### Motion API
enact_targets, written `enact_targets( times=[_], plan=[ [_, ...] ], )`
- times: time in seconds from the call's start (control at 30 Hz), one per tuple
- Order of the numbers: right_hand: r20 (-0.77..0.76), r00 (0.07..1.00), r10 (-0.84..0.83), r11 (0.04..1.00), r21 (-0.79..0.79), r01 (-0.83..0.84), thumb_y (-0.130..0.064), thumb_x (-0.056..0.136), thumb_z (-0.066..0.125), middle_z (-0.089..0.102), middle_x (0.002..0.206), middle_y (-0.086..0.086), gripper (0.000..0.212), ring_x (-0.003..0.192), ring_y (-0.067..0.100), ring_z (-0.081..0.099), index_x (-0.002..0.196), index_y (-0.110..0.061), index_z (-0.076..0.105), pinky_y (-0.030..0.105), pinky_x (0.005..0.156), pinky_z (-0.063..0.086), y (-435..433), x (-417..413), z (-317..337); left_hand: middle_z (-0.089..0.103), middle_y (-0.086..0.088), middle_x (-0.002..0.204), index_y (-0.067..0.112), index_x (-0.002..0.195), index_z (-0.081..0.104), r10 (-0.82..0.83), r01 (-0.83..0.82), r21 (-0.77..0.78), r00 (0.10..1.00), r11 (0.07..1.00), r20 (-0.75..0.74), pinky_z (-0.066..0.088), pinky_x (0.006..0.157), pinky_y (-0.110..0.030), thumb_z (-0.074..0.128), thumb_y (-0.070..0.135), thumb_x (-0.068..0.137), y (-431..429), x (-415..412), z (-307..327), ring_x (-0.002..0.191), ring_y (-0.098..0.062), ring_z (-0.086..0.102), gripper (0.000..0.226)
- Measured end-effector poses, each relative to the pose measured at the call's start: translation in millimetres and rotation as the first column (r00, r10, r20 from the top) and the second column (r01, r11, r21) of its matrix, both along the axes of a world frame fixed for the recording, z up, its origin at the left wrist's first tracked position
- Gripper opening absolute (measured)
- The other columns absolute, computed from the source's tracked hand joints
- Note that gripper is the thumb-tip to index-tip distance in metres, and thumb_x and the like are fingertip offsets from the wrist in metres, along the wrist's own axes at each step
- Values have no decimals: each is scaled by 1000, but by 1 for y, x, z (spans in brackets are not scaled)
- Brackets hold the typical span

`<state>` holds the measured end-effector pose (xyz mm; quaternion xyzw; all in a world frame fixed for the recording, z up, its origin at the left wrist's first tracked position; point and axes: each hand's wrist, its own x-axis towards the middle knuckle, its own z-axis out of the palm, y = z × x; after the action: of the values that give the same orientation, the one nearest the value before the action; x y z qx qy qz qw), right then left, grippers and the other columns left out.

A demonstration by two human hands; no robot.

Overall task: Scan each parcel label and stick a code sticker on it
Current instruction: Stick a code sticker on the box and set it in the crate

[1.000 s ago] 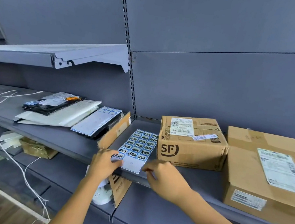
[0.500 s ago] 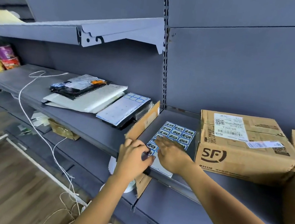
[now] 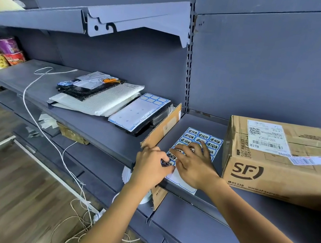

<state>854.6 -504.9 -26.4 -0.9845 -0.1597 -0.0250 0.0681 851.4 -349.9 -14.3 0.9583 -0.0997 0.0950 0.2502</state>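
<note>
A brown SF box (image 3: 279, 168) stands on the grey shelf (image 3: 97, 131) with its white parcel label (image 3: 266, 137) facing up on the top. Just left of the SF box, flat on the same shelf, lies the sticker sheet (image 3: 211, 140), with rows of blue-framed code stickers.

Both hands are on it. The left hand (image 3: 151, 166) has its fingers curled at the sheet's near-left edge, and its thumb lies over the corner, gripping the sheet. The right hand (image 3: 194, 166), nearer the SF box, spreads its fingers over the stickers with the fingertips (image 3: 203, 145) pressed down. I cannot tell whether a sticker is lifted.

Further left of the SF box, a cardboard divider (image 3: 163, 127) stands tilted on edge. Beyond it lie a mostly used sticker sheet (image 3: 138, 112), a white padded mailer (image 3: 101, 100) and a black bag parcel (image 3: 84, 90) on top of that. A white cable (image 3: 34, 104) trails off the shelf to the wooden floor (image 3: 5, 193). Far left of the SF box sit noodle cups (image 3: 0, 53).
</note>
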Motion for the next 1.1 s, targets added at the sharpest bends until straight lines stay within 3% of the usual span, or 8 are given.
enact_targets(
  times=[0.17, 0.3, 0.4, 0.5, 0.73, 0.9, 1.03, 1.1],
  plan=[
    [-18, 1000, -4, 1000, 18, 4, -48, 73, -12, 24, 152, -17, 82, 140, 19, 11, 146, -39, 25, 46, 114, -14, -2, 1, 1, 59, 11, 90, 23, 83, 70, 14, -14, 10, 999, 1000, -47, 20, 72, -28, 73, 33, 70, -2, 0, 7, 102, -15, 45, 16],
    [-63, 998, 25, 999, 21, -24, -55, 66, -11, 21, 153, -17, 89, 141, 17, 9, 147, -39, 23, 44, 113, -14, -4, 2, 3, 58, 9, 84, 23, 84, 73, -34, 31, -32, 994, 999, -103, 36, 78, -31, 76, 29, 68, 1, -1, 10, 96, -20, 50, 17],
    [-110, 993, 35, 999, 33, -31, -51, 93, 18, 18, 155, -16, 57, 142, 14, 6, 148, -38, 20, 43, 113, -15, -5, 4, 6, 57, 10, 83, 23, 94, 74, -74, 69, -47, 989, 997, -127, 45, 83, -36, 79, 32, 69, 6, 0, 10, 93, -23, 55, 27],
    [-173, 983, 54, 998, 34, -49, -47, 96, 35, 15, 156, -16, 57, 143, 12, 4, 150, -37, 16, 44, 115, -15, -7, 4, 9, 62, 5, 93, 23, 104, 72, -92, 82, -78, 987, 994, -133, 46, 87, -40, 79, 35, 71, 8, 0, 9, 97, -22, 54, 36],
    [-164, 983, 78, 997, 9, -78, -56, 85, 17, 10, 158, -17, 68, 144, 10, 1, 150, -37, 13, 46, 115, -16, -10, -1, 8, 55, 9, 92, 25, 103, 73, -68, 67, -17, 997, 998, -28, 32, 82, -27, 72, 40, 79, 8, -9, -2, 101, -18, 44, 29],
    [-150, 986, 71, 997, 29, -68, -44, 98, 27, 11, 157, -17, 54, 144, 9, 2, 150, -36, 15, 44, 116, -15, -9, -3, 7, 55, 12, 95, 28, 101, 73, -70, 70, 11, 997, 998, 24, 18, 74, -25, 70, 42, 80, 11, -10, -7, 105, -19, 37, 26],
    [-152, 986, 71, 997, 51, -64, -48, 85, 14, 13, 157, -18, 66, 144, 8, 3, 149, -38, 17, 42, 115, -15, -9, -4, 8, 49, 17, 88, 29, 96, 74, -78, 75, 34, 994, 997, 81, 14, 72, -25, 71, 44, 79, 13, -10, -10, 105, -18, 36, 23],
    [-153, 986, 71, 997, 43, -66, -47, 88, 16, 12, 157, -18, 62, 144, 8, 3, 150, -37, 16, 42, 115, -15, -9, -4, 8, 48, 18, 86, 29, 93, 74, -81, 76, 46, 991, 996, 111, 13, 71, -26, 71, 44, 78, 13, -10, -11, 103, -18, 37, 22]
  ],
)
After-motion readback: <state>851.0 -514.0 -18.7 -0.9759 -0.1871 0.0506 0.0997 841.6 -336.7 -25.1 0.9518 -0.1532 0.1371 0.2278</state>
